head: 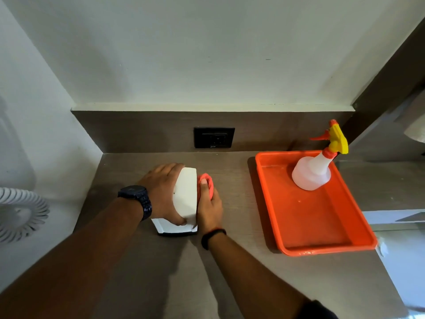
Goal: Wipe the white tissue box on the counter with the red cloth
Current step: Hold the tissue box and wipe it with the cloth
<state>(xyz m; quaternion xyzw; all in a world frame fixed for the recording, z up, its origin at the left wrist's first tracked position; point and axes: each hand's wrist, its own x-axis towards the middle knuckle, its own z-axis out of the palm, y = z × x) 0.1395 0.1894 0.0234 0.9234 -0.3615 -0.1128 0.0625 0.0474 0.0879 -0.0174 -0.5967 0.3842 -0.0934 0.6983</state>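
Note:
The white tissue box (185, 194) stands on the brown counter (147, 272), tipped up on one side, with its base showing toward me. My left hand (161, 192) grips the box from the left, fingers over its top. My right hand (210, 208) presses the bunched red cloth (207, 181) against the box's right side. Most of the cloth is hidden under my fingers.
An orange tray (322, 226) lies to the right, holding a white spray bottle (312, 171) with a yellow and red trigger. A black wall socket (214, 137) sits in the back panel. A white ribbed fan-like object (20, 212) is at the far left.

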